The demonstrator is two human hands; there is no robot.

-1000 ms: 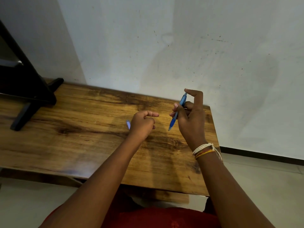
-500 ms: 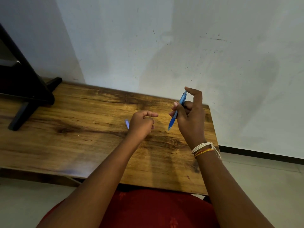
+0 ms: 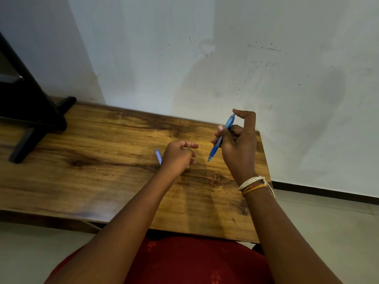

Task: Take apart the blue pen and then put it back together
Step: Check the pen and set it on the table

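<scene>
My right hand (image 3: 238, 146) grips the blue pen (image 3: 221, 138) above the right part of the wooden table (image 3: 102, 171). The pen is held steeply, tip down and left, with my index finger curled over its top end. My left hand (image 3: 178, 156) rests on the table just left of the pen's tip, its fingers loosely curled with nothing seen in them. A small pale blue piece (image 3: 158, 156) lies on the table against the left side of my left hand, partly hidden by it.
A black stand (image 3: 30, 119) occupies the table's far left corner. A white wall runs along the table's far edge. The table's right edge is close beside my right wrist, with light floor beyond it.
Both hands and the pen stay nearly where they were; only the view has shifted slightly.
</scene>
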